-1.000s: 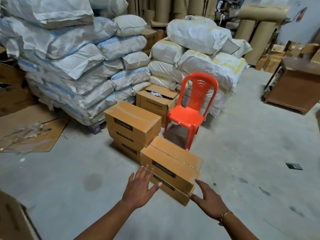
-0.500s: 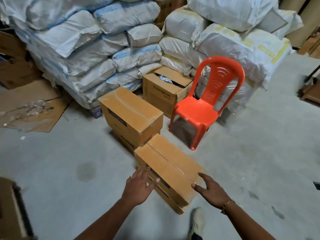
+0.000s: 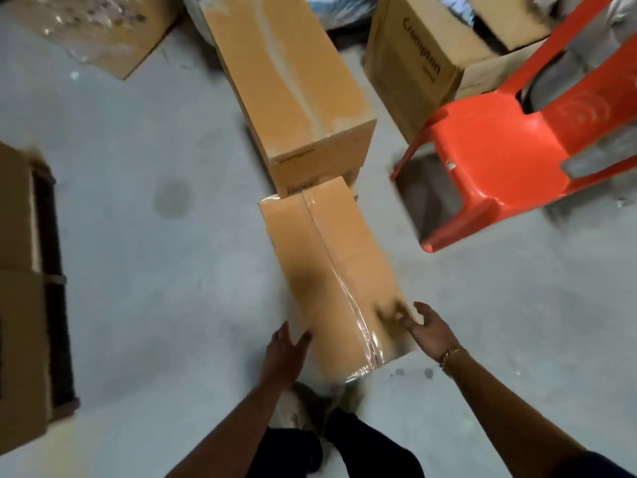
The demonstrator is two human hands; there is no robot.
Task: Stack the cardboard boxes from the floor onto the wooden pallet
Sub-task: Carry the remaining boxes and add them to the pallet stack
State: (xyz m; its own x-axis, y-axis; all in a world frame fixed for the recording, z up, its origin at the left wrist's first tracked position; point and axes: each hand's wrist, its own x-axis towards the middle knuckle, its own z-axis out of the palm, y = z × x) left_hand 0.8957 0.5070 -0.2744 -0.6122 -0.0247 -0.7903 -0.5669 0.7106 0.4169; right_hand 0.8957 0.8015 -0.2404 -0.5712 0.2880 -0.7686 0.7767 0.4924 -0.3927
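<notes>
- Cardboard, brown and long, taped with clear film down its seam: this box [image 3: 331, 281] lies flat on the grey concrete floor [image 3: 138, 236], with its near end right by the person's shoes [image 3: 303, 405].
- On its left flank sits the left hand [image 3: 287, 353], fingers straight and spread, thumb up by the top edge. Nothing is gripped yet.
- Opposite, the right hand [image 3: 427, 331] mirrors it at the right top corner, fingers splayed. Blur hides whether the tips actually touch.
- Hands apart, one on each side. That reads as the set-up for a two-sided squeeze lift, a sensible choice for a box this long.
- Just beyond the far end stands a two-high stack of matching tan cartons [image 3: 293, 81]. To the right are an open printed carton [image 3: 420, 63] and an orange plastic chair [image 3: 499, 160].
- At the left edge, dark wooden framing [image 3: 51, 270] under flat cardboard may be the pallet. I cannot be sure.
- My call: it's early in the task, with the box on the floor and the lift to come.
</notes>
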